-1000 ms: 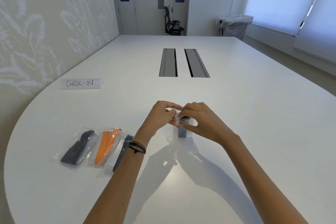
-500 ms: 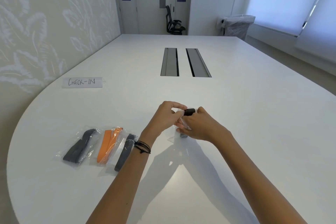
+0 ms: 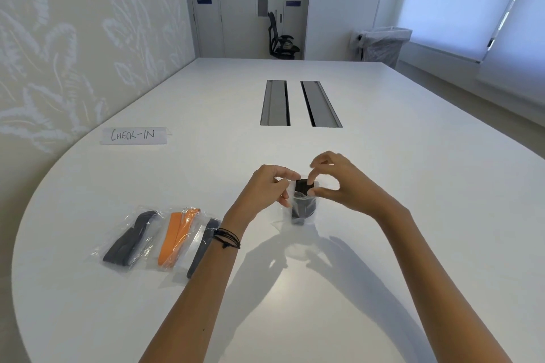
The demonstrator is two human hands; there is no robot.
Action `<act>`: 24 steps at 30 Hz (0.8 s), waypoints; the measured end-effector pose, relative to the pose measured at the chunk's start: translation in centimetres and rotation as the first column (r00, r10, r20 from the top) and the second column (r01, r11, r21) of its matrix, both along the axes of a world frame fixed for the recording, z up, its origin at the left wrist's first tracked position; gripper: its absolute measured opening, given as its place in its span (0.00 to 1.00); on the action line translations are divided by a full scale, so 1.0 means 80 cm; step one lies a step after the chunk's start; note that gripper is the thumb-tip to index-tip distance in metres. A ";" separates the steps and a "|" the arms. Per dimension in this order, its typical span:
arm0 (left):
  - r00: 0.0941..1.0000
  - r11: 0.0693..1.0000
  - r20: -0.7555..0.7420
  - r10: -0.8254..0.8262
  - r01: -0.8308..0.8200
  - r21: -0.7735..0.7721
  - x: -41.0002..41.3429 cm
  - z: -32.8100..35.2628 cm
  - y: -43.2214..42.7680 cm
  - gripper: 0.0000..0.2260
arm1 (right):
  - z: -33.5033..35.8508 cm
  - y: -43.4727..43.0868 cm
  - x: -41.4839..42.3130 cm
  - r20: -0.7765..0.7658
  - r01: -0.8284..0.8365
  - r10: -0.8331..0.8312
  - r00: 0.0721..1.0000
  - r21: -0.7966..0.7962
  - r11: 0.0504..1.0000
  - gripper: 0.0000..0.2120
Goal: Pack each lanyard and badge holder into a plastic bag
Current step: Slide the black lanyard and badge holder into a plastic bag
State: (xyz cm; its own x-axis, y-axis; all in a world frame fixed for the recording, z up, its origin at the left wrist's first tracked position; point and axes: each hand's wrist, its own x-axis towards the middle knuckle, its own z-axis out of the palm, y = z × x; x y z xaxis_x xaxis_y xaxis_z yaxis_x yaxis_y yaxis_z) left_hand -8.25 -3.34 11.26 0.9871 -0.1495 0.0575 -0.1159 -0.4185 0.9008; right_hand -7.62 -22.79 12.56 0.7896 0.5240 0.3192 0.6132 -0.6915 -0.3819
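White meeting table (image 3: 383, 230), near end: dark lanyard (image 3: 303, 207) going into a clear plastic bag (image 3: 284, 219) held between both hands
Bag stands upright just above the tabletop, mouth up, long axis vertical; I read the lanyard as mostly down inside, its black top end poking out at the mouth. Left hand (image 3: 265, 190) sits left of the bag, thumb and forefinger pinching the mouth's left edge. Right hand (image 3: 339, 183) sits right of it, about as near, forefinger and thumb nipping the lanyard's top end, other fingers lifted and spread; whether it also catches the film I cannot tell. My guess at the next move: straight down along the bag's axis. Three filled bags (image 3: 177, 237) lie flat, well to the left
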 end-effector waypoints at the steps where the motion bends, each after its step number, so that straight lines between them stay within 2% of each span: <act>1: 1.000 1.000 0.018 -0.016 0.016 0.014 0.000 0.000 0.001 0.17 | -0.002 -0.004 0.003 -0.023 0.002 -0.004 1.000 -0.068 0.998 0.06; 4: 0.995 0.994 0.062 -0.077 0.072 0.076 -0.001 0.002 0.005 0.18 | -0.008 -0.010 0.007 -0.086 0.000 -0.013 0.996 -0.159 0.987 0.04; 9: 0.964 0.944 0.108 -0.244 0.211 0.254 0.003 -0.006 0.020 0.04 | -0.015 -0.007 0.007 -0.087 0.017 -0.021 0.996 -0.038 0.999 0.01; 11: 0.960 0.934 0.138 -0.244 0.194 0.299 0.005 -0.013 0.023 0.05 | -0.016 -0.010 0.006 -0.087 0.051 -0.050 0.995 0.010 0.999 0.01; 15: 0.958 0.962 0.282 -0.050 -0.030 0.270 0.011 -0.017 0.020 0.07 | -0.014 -0.014 0.001 -0.072 0.099 -0.090 0.993 0.140 0.985 0.05; 20: 0.944 0.983 0.329 0.029 -0.088 0.164 0.014 -0.018 0.015 0.06 | -0.012 -0.014 0.000 -0.124 0.135 -0.100 0.987 0.320 0.938 0.08; 22: 0.949 0.989 0.315 0.021 -0.067 0.134 0.014 -0.018 0.014 0.05 | -0.015 -0.014 0.000 -0.108 0.154 -0.126 0.986 0.306 0.939 0.08; 24: 0.951 0.991 0.310 -0.002 -0.040 0.127 0.014 -0.021 0.012 0.04 | -0.021 -0.012 -0.002 0.017 0.160 -0.166 0.986 0.182 0.970 0.04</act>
